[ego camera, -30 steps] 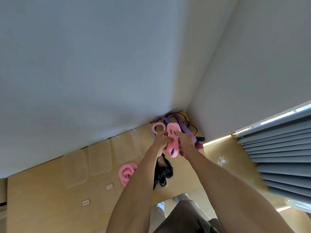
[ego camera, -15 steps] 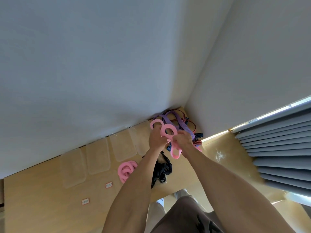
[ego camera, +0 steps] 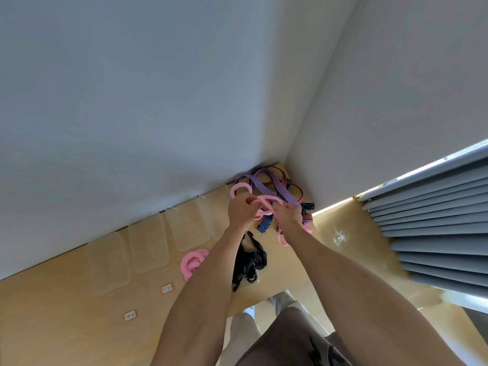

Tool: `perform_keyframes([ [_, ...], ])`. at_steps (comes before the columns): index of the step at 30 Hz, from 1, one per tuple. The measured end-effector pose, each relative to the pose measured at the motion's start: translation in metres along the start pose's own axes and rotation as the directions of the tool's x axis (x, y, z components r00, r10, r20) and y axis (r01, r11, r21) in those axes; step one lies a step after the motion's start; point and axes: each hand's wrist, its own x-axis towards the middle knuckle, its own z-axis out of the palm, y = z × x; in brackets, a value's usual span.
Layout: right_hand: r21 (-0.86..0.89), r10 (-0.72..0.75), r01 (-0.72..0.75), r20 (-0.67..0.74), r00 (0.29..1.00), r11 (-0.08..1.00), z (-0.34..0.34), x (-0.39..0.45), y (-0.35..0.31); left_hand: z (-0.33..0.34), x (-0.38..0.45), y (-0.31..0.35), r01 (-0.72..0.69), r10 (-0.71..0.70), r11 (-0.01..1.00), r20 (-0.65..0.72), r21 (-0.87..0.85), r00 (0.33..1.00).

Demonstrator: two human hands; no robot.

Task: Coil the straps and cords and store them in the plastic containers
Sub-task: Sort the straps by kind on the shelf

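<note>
**Pink band half-coiled, both grips on it**

I hold the flat pink rubbery band [ego camera: 266, 206] in both hands above the pale wooden surface [ego camera: 66, 313], near its far corner. My left hand [ego camera: 241, 211] has its grip clamped on a loop of it, one ring standing up past my fingers; my right hand [ego camera: 287, 213] pinches the next loop, and a loose tail hangs down under that wrist.

My worry: the band looks springy, so if either grip slackens the loops will likely spring open. The hanging tail could also snag in the heap behind the band.

That heap, a purple webbing strap [ego camera: 266, 184] tangled with red and blue striped cords [ego camera: 297, 192], lies just beyond the band in the corner. Nearer me than the band sit a coiled pink band [ego camera: 194, 262] and a black strap bundle [ego camera: 253, 262]. Left of the band, a row of clear plastic containers [ego camera: 148, 247] runs along the wall.
</note>
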Motion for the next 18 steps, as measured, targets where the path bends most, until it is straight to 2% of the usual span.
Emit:
perform_keyframes([
  [2,-0.08,0.007,-0.013,-0.07,0.998,0.997,0.002,0.001,-0.005,-0.003,0.002,0.005,-0.019,0.02,0.999,-0.025,0.027,1.0],
  [4,-0.067,-0.008,0.005,-0.047,0.999,0.998,0.005,0.0,-0.014,-0.003,0.005,0.009,-0.015,0.024,0.997,-0.12,0.081,0.992],
  [5,-0.08,-0.017,0.014,-0.043,0.999,0.997,0.007,-0.001,-0.018,-0.002,0.006,0.012,0.048,-0.032,0.995,-0.179,0.087,0.983],
  [6,-0.102,-0.023,0.019,-0.034,0.999,0.995,0.008,-0.001,-0.021,-0.002,0.007,0.016,0.16,-0.156,0.987,-0.206,0.006,0.966],
  [7,-0.116,-0.031,0.029,-0.017,0.999,0.993,0.008,-0.003,-0.023,-0.001,0.009,0.019,0.266,-0.297,0.946,-0.165,-0.186,0.941],
  [8,-0.122,-0.044,0.044,0.001,0.999,0.992,0.008,-0.003,-0.022,0.0,0.009,0.025,0.344,-0.398,0.838,-0.045,-0.423,0.916],
  [9,-0.121,-0.055,0.056,0.009,0.998,0.991,0.008,-0.005,-0.022,-0.001,0.009,0.028,0.388,-0.436,0.686,0.079,-0.615,0.896],
  [11,-0.133,-0.058,0.058,0.002,0.998,0.989,0.004,-0.007,-0.018,-0.009,0.008,0.032,0.408,-0.443,0.449,0.199,-0.795,0.874],
  [12,-0.141,-0.062,0.062,0.001,0.998,0.988,0.002,-0.007,-0.015,-0.013,0.007,0.032,0.409,-0.441,0.405,0.218,-0.818,0.871],
  [13,-0.142,-0.067,0.066,0.003,0.998,0.988,-0.001,-0.008,-0.011,-0.016,0.007,0.031,0.408,-0.434,0.403,0.221,-0.819,0.873],
  [16,-0.039,-0.09,0.09,0.01,0.996,0.995,-0.007,-0.011,-0.002,-0.017,0.005,0.025,0.383,-0.415,0.565,0.15,-0.731,0.897],
  [18,0.041,-0.109,0.108,0.012,0.994,0.993,-0.008,-0.016,-0.002,-0.017,0.003,0.022,0.364,-0.384,0.612,0.138,-0.703,0.913],
])
